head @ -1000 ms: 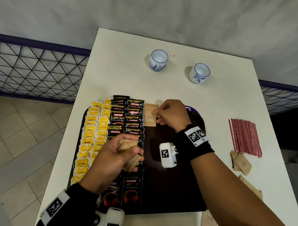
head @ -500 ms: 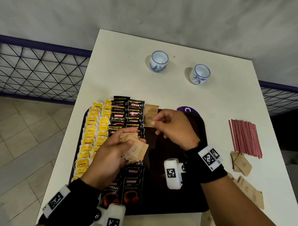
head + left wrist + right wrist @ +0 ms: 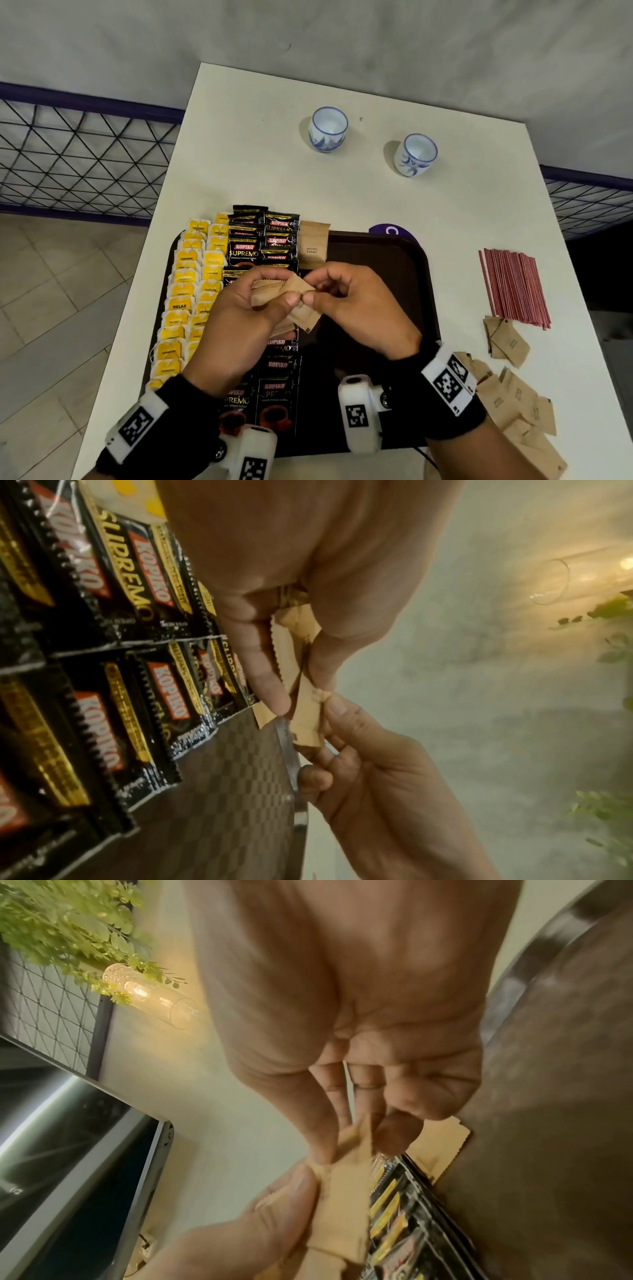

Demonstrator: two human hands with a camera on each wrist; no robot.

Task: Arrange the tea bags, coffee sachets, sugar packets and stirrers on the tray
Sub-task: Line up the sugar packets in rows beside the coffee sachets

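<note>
- White table [image 3: 260,171], dark tray [image 3: 394,274] at its near edge.
- Left hand [image 3: 239,322] grips a small stack of brown sugar packets [image 3: 291,301] above the tray's middle; right hand [image 3: 356,308] pinches one packet's edge.
- Tray's left: yellow tea bags [image 3: 185,294], one reading "RELAX"; black "KOPIKO SUPREMO" coffee sachets [image 3: 260,246]; a "BROWN SUGAR" packet [image 3: 312,245].
- Red stirrers [image 3: 513,284] lie right, off the tray.

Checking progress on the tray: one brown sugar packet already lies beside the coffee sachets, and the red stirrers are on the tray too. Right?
Not quite. The sugar packet does lie on the tray beside the coffee sachets, but the stirrers are on the table, right of the tray, as the head view shows.
</note>
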